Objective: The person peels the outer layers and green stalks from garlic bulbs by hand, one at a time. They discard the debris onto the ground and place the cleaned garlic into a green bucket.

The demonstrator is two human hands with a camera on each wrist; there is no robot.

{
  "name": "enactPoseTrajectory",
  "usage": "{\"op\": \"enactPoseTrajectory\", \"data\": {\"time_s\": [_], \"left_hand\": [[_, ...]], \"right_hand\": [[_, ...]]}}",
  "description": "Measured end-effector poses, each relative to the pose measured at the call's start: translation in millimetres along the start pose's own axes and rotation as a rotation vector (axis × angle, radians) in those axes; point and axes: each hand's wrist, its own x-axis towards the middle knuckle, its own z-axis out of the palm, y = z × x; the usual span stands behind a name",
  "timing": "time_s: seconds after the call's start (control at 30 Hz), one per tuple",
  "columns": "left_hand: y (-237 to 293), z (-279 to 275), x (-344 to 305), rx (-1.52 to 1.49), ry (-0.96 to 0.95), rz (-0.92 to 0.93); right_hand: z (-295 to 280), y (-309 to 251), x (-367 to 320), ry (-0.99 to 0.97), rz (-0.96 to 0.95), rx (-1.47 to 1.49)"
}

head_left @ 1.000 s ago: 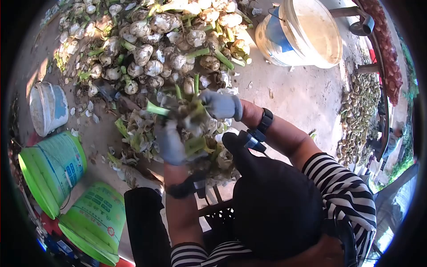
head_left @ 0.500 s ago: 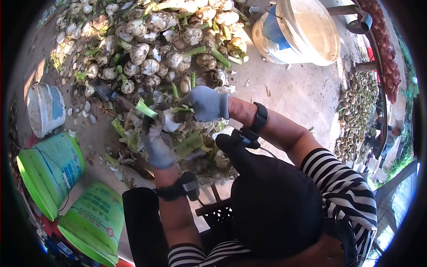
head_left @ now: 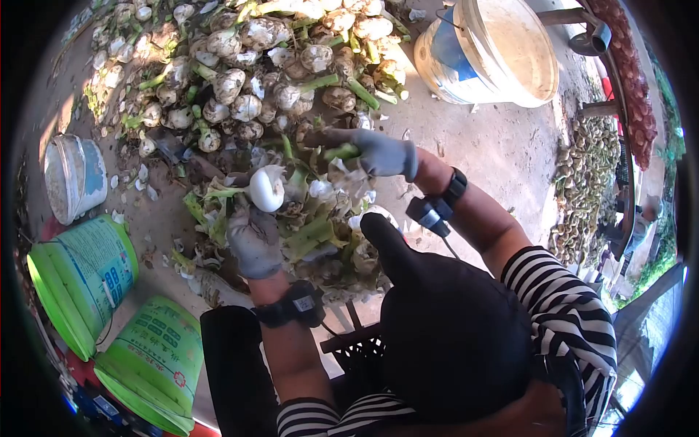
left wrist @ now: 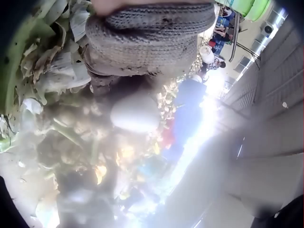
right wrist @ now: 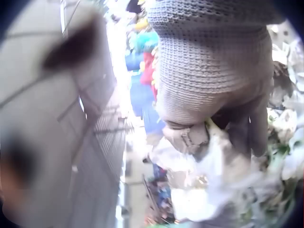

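Observation:
A smooth white peeled bulb (head_left: 267,189) sits at the fingertips of my gloved left hand (head_left: 255,242), which grips it from below. In the left wrist view the same bulb (left wrist: 135,114) shows pale and hazy beyond the knitted glove (left wrist: 147,42). My gloved right hand (head_left: 384,153), to the right of the bulb and apart from it, pinches a green stem with loose papery leaves (head_left: 349,177) hanging. The right wrist view shows the glove (right wrist: 213,71) with whitish husk (right wrist: 213,159), blurred, at its fingers.
Soiled bulbs with stems (head_left: 244,87) are heaped ahead. Husks and leaves (head_left: 313,237) lie piled below my hands. A large white bucket (head_left: 466,54) stands at upper right, a small pail (head_left: 75,178) at left, and two green buckets (head_left: 156,360) at lower left.
My hands have moved apart, the right one going rightward with the stem and leaves. The white bulb, partly covered before, now shows whole at my left fingertips.

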Motion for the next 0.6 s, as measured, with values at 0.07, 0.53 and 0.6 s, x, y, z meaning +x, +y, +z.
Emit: {"op": "enactPoseTrajectory", "data": {"time_s": [0.07, 0.53, 0.6], "left_hand": [[-6.6, 6.4, 0.5, 0.055, -0.097, 0.075], [-9.8, -11.6, 11.4, -0.131, -0.174, 0.140], [-17.0, 1.2, 5.4, 0.022, -0.158, 0.221]], "right_hand": [[11.8, 5.6, 14.9, 0.030, -0.370, -0.753], [28.6, 12.1, 14.2, 0.114, -0.168, -0.799], [35.7, 14.2, 26.3, 0.220, -0.283, -0.958]]}}
